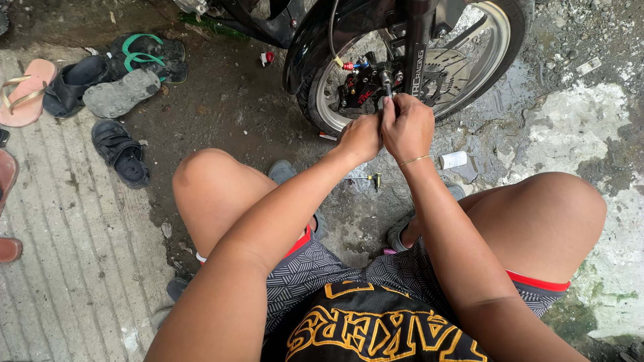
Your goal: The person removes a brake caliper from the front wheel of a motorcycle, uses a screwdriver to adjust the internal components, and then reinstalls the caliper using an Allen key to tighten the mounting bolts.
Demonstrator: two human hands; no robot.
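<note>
Black and red metal is where both hands meet: the brake caliper (pixel 359 87), bolted low on the front wheel (pixel 409 60) of a motorcycle, just inside the silver rim and beside the drilled brake disc (pixel 443 74). The right hand (pixel 408 127) is curled into a fist around a thin tool (pixel 387 90) whose tip points up into the caliper, its fingers pressed together around the shaft. The left hand (pixel 362 137) sits tight against it, touching it, with fingers bent toward the same tool; whether they actually grip it I cannot tell, as the knuckles hide them. A thin gold bracelet (pixel 414 160) circles the right wrist. The person squats with bare knees wide apart, wearing patterned shorts and a black jersey with yellow lettering. On the wet, dirty ground between the feet lies a small screwdriver (pixel 365 178) with a yellow and black handle, and a little white cylinder (pixel 453 159) lies near the right forearm. A black fender (pixel 305 47) curves over the tyre. Well off to the left, on ribbed concrete (pixel 67 268), lie scattered sandals: a green-strapped flip-flop (pixel 144 55), a grey slipper (pixel 121 94), a black sandal (pixel 121 153) and a pink one (pixel 27 90).
</note>
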